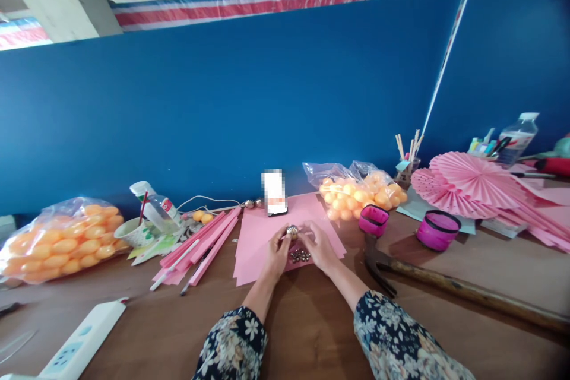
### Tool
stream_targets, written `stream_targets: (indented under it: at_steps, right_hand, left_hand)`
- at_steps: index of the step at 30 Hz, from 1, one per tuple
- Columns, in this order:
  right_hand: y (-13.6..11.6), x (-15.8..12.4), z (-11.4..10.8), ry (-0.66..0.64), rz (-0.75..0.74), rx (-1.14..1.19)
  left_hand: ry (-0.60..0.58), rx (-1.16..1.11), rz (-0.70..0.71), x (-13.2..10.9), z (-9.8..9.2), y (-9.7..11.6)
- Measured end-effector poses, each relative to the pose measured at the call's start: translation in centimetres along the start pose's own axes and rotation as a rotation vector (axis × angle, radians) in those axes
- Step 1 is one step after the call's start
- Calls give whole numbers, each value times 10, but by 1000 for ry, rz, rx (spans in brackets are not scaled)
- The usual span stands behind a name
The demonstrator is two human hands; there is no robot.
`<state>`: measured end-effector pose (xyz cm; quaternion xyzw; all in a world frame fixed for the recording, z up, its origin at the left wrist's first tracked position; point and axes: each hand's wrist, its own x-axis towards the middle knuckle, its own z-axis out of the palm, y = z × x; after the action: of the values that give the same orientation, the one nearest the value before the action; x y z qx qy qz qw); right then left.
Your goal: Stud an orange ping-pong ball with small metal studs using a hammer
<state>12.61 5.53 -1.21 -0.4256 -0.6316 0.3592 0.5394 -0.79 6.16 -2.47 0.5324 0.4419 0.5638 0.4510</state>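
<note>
My left hand [278,250] pinches a small shiny metallic ball [291,230] that looks built of beads, holding it above pink paper sheets [256,249]. The fingertips of my right hand [319,246] are closed together at the right side of this ball; anything between them is too small to make out. Just below both hands, a little heap of shiny metal beads [300,256] lies on the paper. Two similar shiny balls [254,203] rest at the back left corner of the paper. Behind my hands a phone [276,193] leans upright.
Bags of orange balls stand left [65,246] and back right [356,193]. Pink paper strips [205,243] lie left of the sheets. A hammer [445,282], two magenta pouches [439,230] and folded pink fans [472,184] occupy the right. A power strip [84,338] sits front left.
</note>
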Motion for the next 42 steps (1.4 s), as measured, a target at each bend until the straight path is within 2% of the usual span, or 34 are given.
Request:
stream_targets:
  at_steps: [7,14,29,42]
  right_hand:
    - [1,-2,1,45,-117,-97]
    - [-1,-3,1,34,-199,-165]
    - [2,-5,3,7,-195,-245]
    - [0,-5,5,-9,-217,-203]
  left_hand:
    - [-1,-40,-16,1,1,-4]
    - [11,-33,-5,1,1,-5]
    - [20,48,21,-2,3,11]
    - [35,70,33,-2,1,6]
